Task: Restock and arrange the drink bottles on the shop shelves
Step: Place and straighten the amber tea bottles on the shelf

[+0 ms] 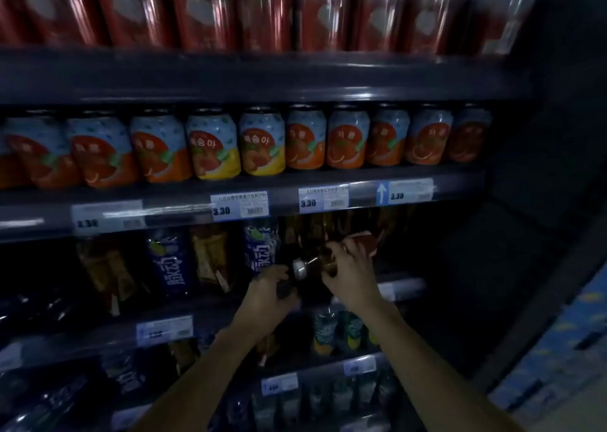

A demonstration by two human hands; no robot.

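Dim shop shelf [295,198], cans [262,141] above; both grips, left [267,288] & right [349,269], hold tilted brown bottle [315,261] betw. blue bottles [261,251].

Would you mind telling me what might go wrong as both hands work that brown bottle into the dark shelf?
1. The brown bottle lies tilted, held between the left hand and right hand; it may slip.
2. The blue bottle stands close beside it and could be knocked over.
3. The shelf is dim, so the gap behind is hard to judge.
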